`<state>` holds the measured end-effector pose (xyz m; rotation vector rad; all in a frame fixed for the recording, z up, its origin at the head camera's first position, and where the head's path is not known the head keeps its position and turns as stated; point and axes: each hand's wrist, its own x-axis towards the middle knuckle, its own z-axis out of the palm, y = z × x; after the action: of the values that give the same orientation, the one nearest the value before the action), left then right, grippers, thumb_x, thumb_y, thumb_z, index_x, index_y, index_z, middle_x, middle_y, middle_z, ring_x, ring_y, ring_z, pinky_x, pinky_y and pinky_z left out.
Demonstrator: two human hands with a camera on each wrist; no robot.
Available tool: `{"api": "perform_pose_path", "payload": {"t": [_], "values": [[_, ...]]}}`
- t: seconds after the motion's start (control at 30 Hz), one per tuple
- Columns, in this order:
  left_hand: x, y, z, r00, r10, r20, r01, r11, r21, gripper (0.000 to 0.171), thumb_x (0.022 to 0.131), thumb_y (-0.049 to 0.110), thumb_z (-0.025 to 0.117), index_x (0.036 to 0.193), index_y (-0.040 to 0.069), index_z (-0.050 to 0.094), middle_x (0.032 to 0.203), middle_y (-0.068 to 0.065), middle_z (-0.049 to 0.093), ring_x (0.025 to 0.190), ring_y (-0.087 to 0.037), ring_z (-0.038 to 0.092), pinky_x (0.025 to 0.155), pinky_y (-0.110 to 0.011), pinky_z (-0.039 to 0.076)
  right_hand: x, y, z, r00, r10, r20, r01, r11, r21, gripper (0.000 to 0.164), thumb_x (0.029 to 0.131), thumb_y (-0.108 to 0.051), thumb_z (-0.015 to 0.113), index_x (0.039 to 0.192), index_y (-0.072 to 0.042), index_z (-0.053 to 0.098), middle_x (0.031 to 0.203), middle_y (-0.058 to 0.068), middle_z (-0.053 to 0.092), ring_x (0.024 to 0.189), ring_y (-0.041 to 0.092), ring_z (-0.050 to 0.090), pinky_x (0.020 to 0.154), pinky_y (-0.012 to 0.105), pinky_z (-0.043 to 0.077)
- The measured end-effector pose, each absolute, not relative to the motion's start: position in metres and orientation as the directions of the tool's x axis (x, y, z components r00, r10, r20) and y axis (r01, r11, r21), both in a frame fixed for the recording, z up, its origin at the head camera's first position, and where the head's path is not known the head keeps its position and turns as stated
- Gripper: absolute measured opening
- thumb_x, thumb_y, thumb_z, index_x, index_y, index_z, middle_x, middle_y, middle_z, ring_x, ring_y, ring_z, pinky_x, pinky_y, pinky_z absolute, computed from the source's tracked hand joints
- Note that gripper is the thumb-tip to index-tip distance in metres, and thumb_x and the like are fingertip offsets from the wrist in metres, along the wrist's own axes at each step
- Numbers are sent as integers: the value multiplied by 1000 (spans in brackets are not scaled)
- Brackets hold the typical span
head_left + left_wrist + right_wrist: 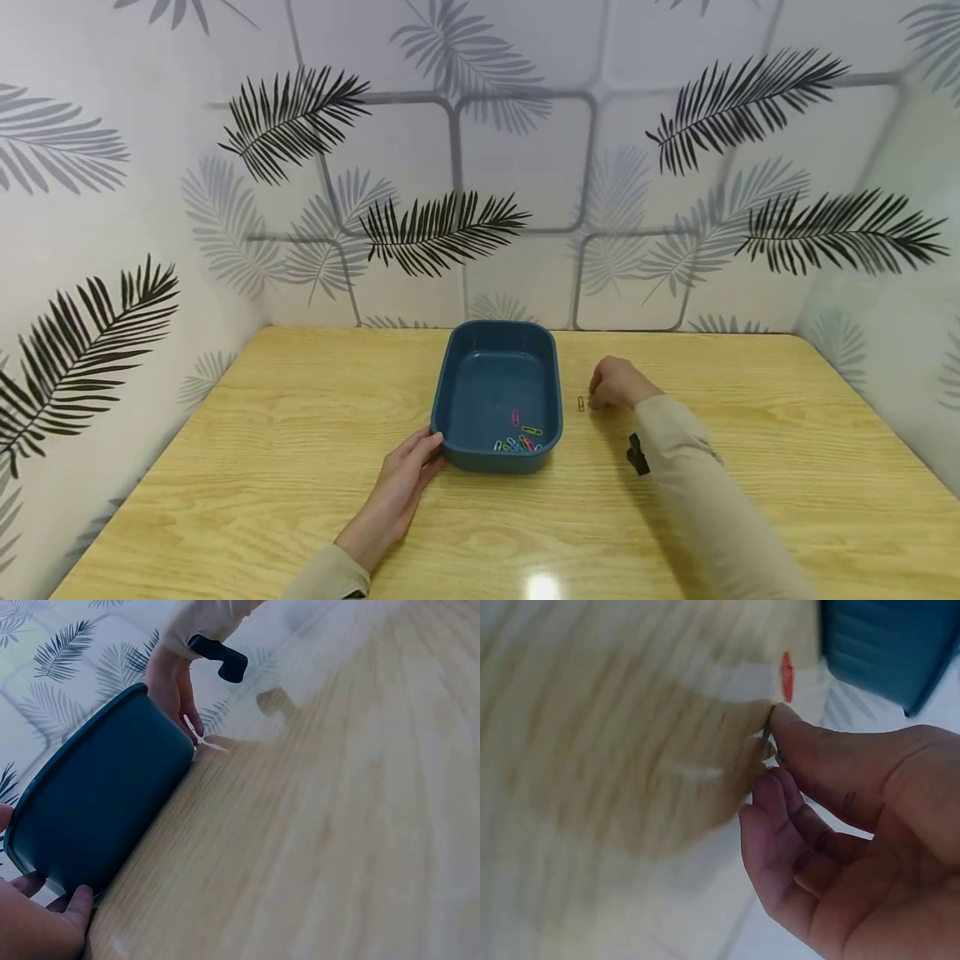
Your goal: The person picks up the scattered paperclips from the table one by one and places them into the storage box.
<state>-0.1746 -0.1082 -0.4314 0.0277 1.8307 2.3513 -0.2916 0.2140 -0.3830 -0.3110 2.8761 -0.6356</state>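
Observation:
A dark blue plastic bin [497, 462] stands on the table, several coloured paper clips [517, 445] lying near its front end. My left hand [402, 481] holds the bin's near left corner, thumb over the rim and fingers against the outer wall. Right of the bin, my right hand [618, 382] is low over the tabletop. In the right wrist view its thumb and fingers pinch a thin green paper clip [766, 724], partly hidden by the fingertips. An orange-red paper clip [581, 404] lies on the table between that hand and the bin.
The wood-grain table [315, 400] reaches back to a wall [517, 158] with a leaf pattern. A black piece [638, 455] sticks out from the right sleeve [705, 483].

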Motion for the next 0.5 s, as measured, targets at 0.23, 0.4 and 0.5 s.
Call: {"api": "perform_pose_path", "payload": {"t": [0.23,0.4,0.5], "values": [[-176,-107,-433,-989,128,-79,-108,-238,965,55,101,19,51,144,-10,34,146,-27,35,131,-32,39,110,-38,37,-286,196,-384,-967,-249,-57,-235,955,-181,24,87,6,57,67,-4,50,61,3,45,56,15,37,50,25,33],[-176,-105,-433,-987,132,-87,-117,-239,964,55,100,19,52,144,-10,35,145,-27,36,129,-30,40,109,-37,38,-276,193,-384,-970,-240,-33,-233,962,-141,15,89,6,56,76,3,60,70,11,58,60,18,45,53,29,42],[-176,-105,-433,-988,123,-89,-117,-245,963,55,100,19,52,144,-10,35,145,-27,36,129,-30,41,108,-36,39,-275,196,-383,-968,-251,-23,-244,955,-172,17,87,6,58,71,1,56,68,9,54,60,18,42,54,29,41]]}}
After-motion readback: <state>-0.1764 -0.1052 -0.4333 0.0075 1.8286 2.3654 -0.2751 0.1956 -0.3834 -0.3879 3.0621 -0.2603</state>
